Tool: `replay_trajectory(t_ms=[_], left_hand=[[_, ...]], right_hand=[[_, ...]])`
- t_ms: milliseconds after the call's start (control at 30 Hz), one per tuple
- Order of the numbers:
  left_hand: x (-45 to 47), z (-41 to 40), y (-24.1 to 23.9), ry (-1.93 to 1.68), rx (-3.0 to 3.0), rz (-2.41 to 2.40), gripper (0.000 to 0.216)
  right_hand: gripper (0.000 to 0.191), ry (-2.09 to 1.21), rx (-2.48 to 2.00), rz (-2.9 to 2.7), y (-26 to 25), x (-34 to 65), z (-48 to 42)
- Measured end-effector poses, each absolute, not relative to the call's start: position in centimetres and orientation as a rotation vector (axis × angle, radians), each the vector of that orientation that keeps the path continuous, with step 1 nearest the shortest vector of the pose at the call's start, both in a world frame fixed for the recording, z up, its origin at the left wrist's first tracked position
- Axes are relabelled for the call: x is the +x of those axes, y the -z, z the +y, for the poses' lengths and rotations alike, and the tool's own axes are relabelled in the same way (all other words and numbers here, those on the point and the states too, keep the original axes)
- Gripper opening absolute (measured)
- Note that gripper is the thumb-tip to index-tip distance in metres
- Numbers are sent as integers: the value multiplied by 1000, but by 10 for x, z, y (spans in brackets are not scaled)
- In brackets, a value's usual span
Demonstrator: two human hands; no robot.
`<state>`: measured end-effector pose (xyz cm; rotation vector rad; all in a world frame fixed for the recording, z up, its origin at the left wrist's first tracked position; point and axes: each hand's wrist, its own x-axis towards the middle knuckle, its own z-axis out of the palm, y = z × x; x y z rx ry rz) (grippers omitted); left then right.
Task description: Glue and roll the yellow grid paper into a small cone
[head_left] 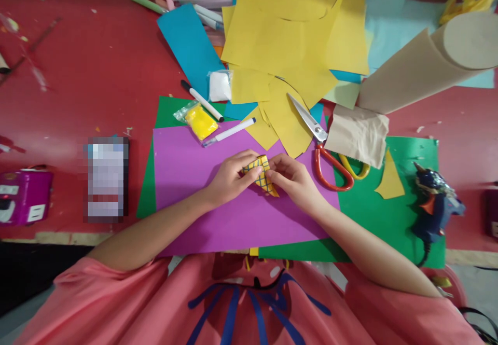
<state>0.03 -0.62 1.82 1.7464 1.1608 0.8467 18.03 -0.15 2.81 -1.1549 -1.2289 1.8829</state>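
Both hands (264,179) pinch a yellow gridded piece (261,175), probably paper, above purple sheet (187,163).

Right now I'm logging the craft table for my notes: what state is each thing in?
Left hand: pinching the gridded yellow piece.
Right hand: pinching the same piece from the other side.
Gridded yellow piece: curled, held above the purple sheet.
Scissors: lying with blades shut.
Glue gun: lying on the green sheet.
Two markers: capped, lying flat.
Yellow packet: lying on the sheets.
Beige roll: rolled up.
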Motion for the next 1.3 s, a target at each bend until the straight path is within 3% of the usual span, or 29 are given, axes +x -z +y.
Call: replay_trajectory(t_ms=[600,767,1033,1300], left_hand=[[2,-5,-17,-973,1642,1313,22],[3,-5,-16,-1054,1573,1352,22],[1,-5,-11,-1110,1483,1364,28],[-1,-6,-13,-1102,1368,1266,28]], right_hand=[[26,-1808,-1119,-1365,-29,181,-5],[57,-1479,-1223,-1695,-22,179,-18],[29,-1209,-1188,-1802,-24,183,-15],[23,-1113,-1112,-1873,-26,191,-5]])
